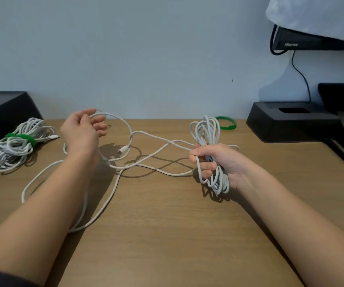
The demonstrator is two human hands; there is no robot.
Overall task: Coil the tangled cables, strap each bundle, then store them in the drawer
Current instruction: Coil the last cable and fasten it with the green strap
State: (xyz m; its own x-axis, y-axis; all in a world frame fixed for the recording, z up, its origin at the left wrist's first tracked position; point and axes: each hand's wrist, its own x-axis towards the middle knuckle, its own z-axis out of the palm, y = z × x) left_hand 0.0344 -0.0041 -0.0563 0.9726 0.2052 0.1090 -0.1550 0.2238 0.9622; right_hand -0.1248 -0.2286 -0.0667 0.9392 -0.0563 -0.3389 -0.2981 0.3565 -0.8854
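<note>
Wooden desk [167,235]; right hand [214,162] clenches a white cable coil [208,131]; left hand [84,131], fingers curled, holds a loose loop [125,125]; strapped bundle [16,146] far left.

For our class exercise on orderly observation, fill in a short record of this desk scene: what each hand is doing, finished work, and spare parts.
Left hand: holds a loop of the loose white cable
Right hand: grips the half-wound white coil
Finished: white cable bundle bound by a green strap, lying left on the wooden table
Spare: second green strap, lying on the table behind the coil
</note>
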